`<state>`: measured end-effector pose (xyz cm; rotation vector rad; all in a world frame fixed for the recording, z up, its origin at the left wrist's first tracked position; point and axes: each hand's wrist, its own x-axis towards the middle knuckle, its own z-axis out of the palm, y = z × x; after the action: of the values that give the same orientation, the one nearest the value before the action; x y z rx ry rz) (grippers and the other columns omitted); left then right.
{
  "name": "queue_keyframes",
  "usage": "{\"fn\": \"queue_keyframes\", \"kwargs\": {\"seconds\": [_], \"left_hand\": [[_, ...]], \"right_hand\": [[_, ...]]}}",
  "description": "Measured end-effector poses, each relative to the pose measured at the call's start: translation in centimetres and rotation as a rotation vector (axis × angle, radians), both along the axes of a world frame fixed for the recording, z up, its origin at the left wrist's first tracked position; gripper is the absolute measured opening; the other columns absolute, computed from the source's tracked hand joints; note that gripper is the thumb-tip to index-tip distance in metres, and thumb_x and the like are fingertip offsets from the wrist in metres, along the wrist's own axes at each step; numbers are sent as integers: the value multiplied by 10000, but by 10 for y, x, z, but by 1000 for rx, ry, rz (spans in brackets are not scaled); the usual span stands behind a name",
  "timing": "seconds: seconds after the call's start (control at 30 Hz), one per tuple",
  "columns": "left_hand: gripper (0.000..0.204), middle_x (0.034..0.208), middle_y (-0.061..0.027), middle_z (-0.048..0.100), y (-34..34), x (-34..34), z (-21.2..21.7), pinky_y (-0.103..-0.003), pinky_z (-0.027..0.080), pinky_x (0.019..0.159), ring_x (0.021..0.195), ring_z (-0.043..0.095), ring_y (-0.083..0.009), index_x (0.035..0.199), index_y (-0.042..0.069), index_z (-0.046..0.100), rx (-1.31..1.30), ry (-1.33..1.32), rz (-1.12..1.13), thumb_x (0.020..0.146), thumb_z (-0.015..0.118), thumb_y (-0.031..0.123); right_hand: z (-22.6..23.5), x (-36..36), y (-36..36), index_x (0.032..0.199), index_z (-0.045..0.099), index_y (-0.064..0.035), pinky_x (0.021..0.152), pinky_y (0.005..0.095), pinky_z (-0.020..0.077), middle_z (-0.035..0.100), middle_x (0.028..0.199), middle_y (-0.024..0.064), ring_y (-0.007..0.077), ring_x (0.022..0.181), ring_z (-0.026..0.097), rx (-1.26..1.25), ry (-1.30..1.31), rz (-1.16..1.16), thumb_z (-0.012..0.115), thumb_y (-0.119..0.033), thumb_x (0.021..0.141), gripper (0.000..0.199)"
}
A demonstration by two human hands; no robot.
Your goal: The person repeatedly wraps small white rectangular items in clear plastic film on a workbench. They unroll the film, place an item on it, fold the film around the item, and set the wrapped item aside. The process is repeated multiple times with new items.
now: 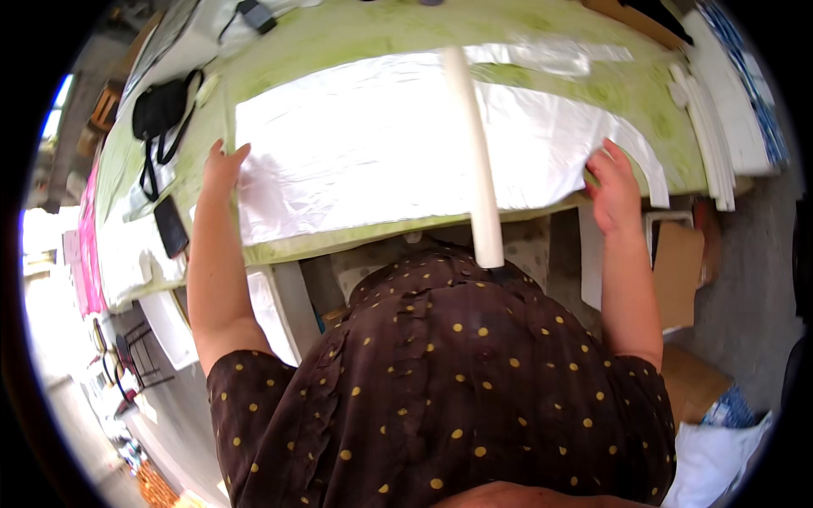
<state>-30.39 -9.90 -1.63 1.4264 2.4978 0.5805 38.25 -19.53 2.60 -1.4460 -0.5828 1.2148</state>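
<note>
Your left hand (222, 165) and right hand (611, 188) are lying flat, fingers spread, pinning the white sheet (381, 144). It looks thin and slippery, so hold its edges.

We're in a fabric-cutting workshop: a long bench (339, 34) with a green-stained top, white cloth (373, 144) spread flat across it, a white roll (474, 152) lying over the cloth, cut white pieces (711, 127) stacked at the right, pink fabric (89, 245) off left, cardboard (677, 271) underneath.
</note>
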Motion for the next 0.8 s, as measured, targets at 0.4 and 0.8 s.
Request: {"fn": "queue_keyframes", "kwargs": {"seconds": [0.4,0.8], "left_hand": [[727,1076,-111,704,19,32,29,-350,532,791,893,660,-211,1301,-10,618,-246,-221,-2,754,858,405],[860,1279,-230,665,43,31,-15,-392,530,972,1146,664,-316,1445,-42,488,20,-271,-1,728,856,260]], "right_hand": [[-2,17,-2,1171,621,-97,564,255,384,640,913,-15,108,746,582,-239,10,127,702,-307,940,323],[-41,32,47,951,677,22,692,323,500,669,829,57,165,749,625,-70,-368,222,736,-170,858,221]]}}
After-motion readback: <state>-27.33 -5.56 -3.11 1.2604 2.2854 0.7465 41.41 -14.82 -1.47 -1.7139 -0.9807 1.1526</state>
